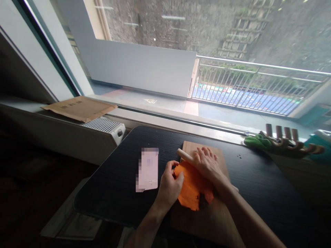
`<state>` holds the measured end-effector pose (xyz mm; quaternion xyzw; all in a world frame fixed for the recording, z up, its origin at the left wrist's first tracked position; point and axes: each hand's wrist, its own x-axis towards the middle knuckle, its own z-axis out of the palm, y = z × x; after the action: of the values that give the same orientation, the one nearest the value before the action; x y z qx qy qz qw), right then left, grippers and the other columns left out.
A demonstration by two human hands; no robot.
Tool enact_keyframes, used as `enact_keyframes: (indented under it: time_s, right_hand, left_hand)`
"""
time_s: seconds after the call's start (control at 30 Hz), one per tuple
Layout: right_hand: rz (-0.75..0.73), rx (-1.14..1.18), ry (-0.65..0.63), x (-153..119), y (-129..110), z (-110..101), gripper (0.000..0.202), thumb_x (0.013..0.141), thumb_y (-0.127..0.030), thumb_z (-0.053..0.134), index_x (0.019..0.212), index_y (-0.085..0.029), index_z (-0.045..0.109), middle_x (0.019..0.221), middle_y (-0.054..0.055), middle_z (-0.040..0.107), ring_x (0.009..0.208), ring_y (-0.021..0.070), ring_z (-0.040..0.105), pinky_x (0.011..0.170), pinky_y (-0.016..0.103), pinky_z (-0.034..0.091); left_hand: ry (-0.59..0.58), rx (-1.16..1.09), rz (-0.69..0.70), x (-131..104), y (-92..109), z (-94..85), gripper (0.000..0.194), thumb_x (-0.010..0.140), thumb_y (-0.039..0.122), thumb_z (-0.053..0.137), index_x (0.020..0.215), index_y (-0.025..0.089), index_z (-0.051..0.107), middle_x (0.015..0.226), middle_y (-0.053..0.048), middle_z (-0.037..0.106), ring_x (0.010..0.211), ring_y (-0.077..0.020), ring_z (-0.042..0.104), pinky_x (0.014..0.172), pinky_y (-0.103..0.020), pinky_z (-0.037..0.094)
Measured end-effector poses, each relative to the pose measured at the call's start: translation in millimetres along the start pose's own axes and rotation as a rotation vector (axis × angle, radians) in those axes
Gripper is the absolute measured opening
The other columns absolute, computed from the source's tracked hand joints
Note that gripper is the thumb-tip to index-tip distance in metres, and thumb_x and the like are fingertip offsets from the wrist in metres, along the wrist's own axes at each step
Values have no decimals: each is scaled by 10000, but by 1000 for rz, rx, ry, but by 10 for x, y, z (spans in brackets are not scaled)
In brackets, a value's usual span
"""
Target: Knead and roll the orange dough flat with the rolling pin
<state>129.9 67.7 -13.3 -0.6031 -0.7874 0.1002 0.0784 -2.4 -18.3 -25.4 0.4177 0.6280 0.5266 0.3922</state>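
Head view, looking down onto a dark table [124, 179] by a window. Right hand [207, 164] laid flat, palm down, fingers spread, across a wooden rolling pin [184, 155]; no closed grasp, just pressing from above. Pin's long axis running diagonally, bare end poking out up and to the left of the palm, other end barely visible past the wrist, down and to the right. Directly under and below that palm: a flattened sheet of orange dough [192, 187], resting on a wooden board [204, 213]. Left hand [169, 184] just to the left of the pin, thumb and fingertips pinched narrow on the dough's near-left edge, holding it in place. Dough lies between the two hands, mostly toward the body from the pin, so closer to the left hand's pinch. Further left of both hands, apart from the board: a pale flat phone-like slab [148, 169], blurred. Far right, on the sill: a wooden peg rack [289, 139] and green cloth [254, 141].
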Motion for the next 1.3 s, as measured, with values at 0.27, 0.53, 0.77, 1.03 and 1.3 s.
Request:
enact_keyframes:
  time_s: [0.27, 0.53, 0.77, 1.03, 1.3]
  right_hand:
    - [25, -7, -4, 143, 59, -27, 548, 953, -390, 197, 1403, -146, 392, 1496, 147, 331, 1411, 309, 192, 1106, 532, 179]
    - [-111, 2, 80, -17, 11, 68, 499, 958, -417, 240, 1385, -236, 421, 1497, 60, 352, 1426, 248, 148, 1137, 469, 125]
    - [-30, 76, 153, 357, 237, -132, 482, 958, -332, 239, 1314, -125, 490, 1404, 163, 426, 1366, 307, 254, 1093, 519, 175]
    - [-326, 234, -56, -173, 678, -228, 213, 819, -305, 553, 994, -236, 653, 964, 14, 632, 866, 141, 584, 772, 231, 431]
    - [-119, 205, 33, -152, 948, -135, 271, 873, -342, 432, 972, -184, 628, 941, 59, 609, 833, 181, 582, 711, 279, 403]
  left_hand:
    - [6, 8, -4, 15, -37, 10, 294, 757, 244, 539, 1041, 190, 480, 677, 35, 570, 552, -122, 533, 573, -251, 440]
    - [-7, 14, -29, 9, -61, 1, 308, 764, 264, 532, 1057, 187, 479, 677, 27, 592, 525, -121, 535, 558, -256, 461]
    - [-9, 84, -37, 129, 69, -41, 555, 736, 286, 598, 1250, 152, 438, 902, -73, 685, 753, -201, 664, 710, -323, 518]
    - [-3, 150, 27, 180, 260, 61, 139, 663, 193, 637, 794, 170, 678, 824, -69, 717, 841, -250, 668, 849, -373, 493]
    - [198, -119, 99, -54, 325, 190, 692, 776, 299, 620, 1400, 240, 327, 1168, -83, 643, 989, -210, 651, 870, -341, 505]
